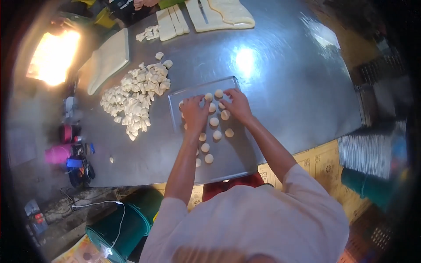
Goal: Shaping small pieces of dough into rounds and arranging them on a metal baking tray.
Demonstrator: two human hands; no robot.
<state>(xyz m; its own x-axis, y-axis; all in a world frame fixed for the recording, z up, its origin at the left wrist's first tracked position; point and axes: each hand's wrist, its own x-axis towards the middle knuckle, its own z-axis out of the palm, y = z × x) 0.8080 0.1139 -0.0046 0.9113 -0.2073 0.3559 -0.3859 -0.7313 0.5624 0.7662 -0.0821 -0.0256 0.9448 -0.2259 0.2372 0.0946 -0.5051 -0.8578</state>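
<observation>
While your left hand (195, 110) and right hand (239, 106) are over the tray (242, 158), the left ball (208, 96) sits at your left fingertips, the right ball (219, 93) just left of your right ones. Both hands are half curled; whether either grips anything, I can't tell.

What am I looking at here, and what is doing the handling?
No machine here: a person works with two bare hands, the left hand and the right hand. The one picture comes from a fisheye camera worn on that person's head, looking down, so straight edges bend. On the shiny table sits a tray of pale dough balls; left of it lies a pile of dough pieces, and slabs lie farther off. Both hands are at the balls near the tray's far end; whether either grips one is unclear.
</observation>
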